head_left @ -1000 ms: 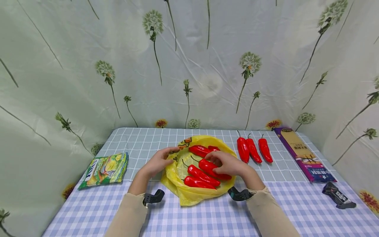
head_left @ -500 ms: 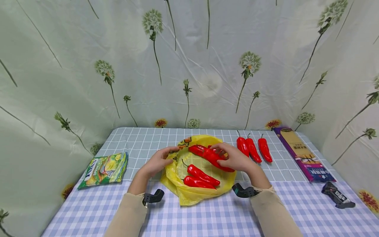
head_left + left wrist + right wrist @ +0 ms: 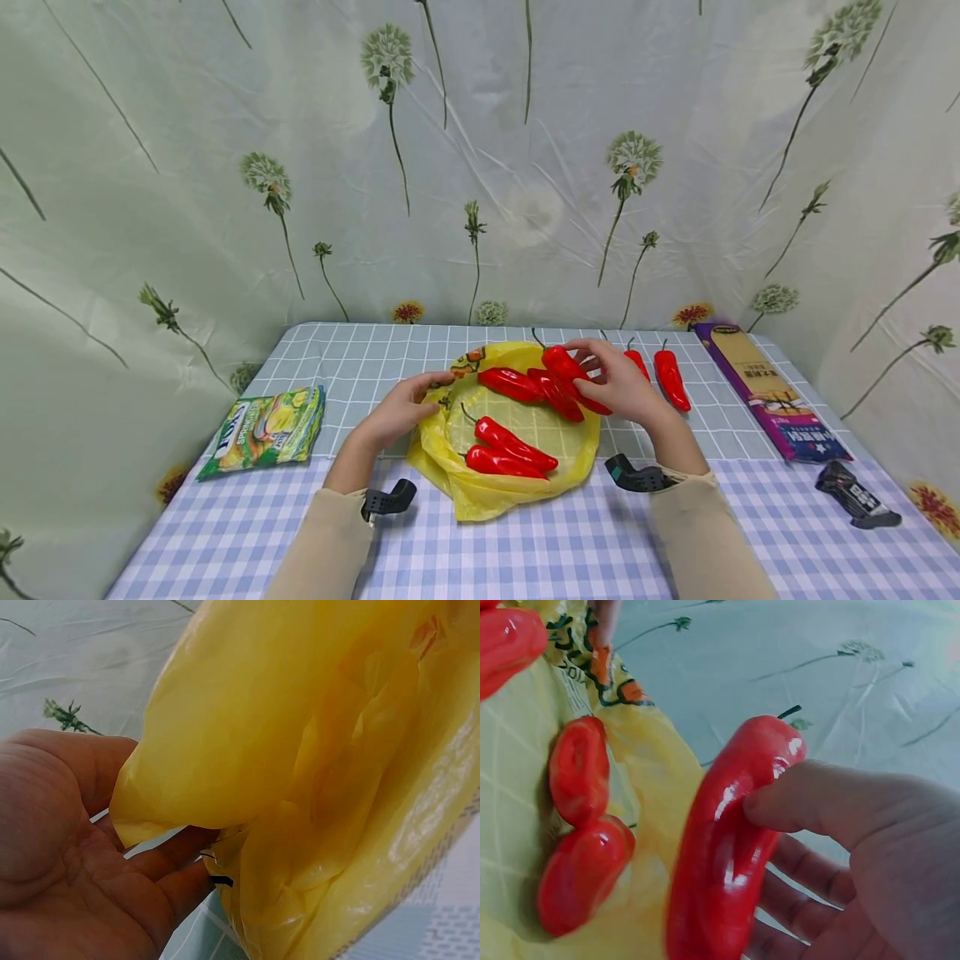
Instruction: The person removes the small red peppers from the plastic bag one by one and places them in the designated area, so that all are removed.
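Note:
A yellow plastic bag (image 3: pixel 510 500) lies spread with its mouth upward in the middle of the table. My left hand (image 3: pixel 399 410) holds the bag's left rim; in the left wrist view its fingers (image 3: pixel 176 862) go behind the yellow film. Above the bag's far right rim, my right hand (image 3: pixel 618 382) grips a red chili pepper (image 3: pixel 731 840) between thumb and fingers, stem pointing away. Inside the bag, two peppers (image 3: pixel 513 442) lie near the front, and two more (image 3: pixel 512 385) lie toward the back, end to end.
Red peppers (image 3: pixel 671 379) lie on the table right of the bag, one mostly hidden behind my right hand. A green snack packet (image 3: pixel 266 429) is at left. A long purple-and-tan package (image 3: pixel 772 392) and a small black wrapper (image 3: pixel 858 496) lie at right.
My right hand has lifted a pepper from inside the bag and carried it up and rightward to the far right rim. My left hand has stayed in place.

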`<control>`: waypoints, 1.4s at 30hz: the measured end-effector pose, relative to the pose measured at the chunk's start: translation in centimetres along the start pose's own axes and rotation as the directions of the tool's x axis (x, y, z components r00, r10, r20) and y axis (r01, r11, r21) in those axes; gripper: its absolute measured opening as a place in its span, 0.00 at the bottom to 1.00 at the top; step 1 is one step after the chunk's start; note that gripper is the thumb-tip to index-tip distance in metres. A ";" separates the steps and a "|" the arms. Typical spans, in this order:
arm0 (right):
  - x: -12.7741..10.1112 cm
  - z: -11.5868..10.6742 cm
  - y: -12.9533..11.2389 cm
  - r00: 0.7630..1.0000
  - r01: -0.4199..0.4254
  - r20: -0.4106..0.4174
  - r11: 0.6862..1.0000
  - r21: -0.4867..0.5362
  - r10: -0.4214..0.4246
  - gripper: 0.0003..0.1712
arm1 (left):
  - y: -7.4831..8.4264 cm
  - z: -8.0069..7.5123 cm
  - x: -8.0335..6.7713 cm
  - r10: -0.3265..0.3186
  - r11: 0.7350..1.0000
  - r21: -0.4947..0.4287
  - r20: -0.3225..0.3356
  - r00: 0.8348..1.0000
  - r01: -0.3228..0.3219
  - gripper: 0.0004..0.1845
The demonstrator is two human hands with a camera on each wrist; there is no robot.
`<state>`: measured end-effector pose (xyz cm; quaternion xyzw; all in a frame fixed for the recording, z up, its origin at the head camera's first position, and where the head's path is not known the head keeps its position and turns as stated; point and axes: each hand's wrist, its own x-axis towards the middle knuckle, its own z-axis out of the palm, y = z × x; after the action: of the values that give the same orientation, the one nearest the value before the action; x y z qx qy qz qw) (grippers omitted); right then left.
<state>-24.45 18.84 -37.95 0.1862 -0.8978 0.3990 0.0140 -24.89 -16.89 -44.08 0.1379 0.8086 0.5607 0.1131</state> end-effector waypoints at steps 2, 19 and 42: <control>-0.1 -0.4 0.2 1.000 -0.008 -0.027 1.000 -0.002 0.008 0.32 | 0.0 0.0 -0.1 -0.003 1.000 -0.006 -0.001 1.000 0.003 0.28; -0.9 -3.1 1.8 0.964 -0.123 -0.228 0.990 0.065 0.135 0.37 | 0.3 -0.1 -0.1 -0.007 1.000 -0.002 0.003 1.000 0.007 0.28; -1.4 -4.6 5.8 0.726 -0.330 -0.405 0.798 0.504 0.556 0.31 | 0.2 0.0 -0.1 -0.022 1.000 0.002 0.004 1.000 0.022 0.28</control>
<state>-25.69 26.16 -39.19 -0.1589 -0.7743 0.5992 0.1272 -24.83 -16.88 -43.87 0.1303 0.8105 0.5582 0.1207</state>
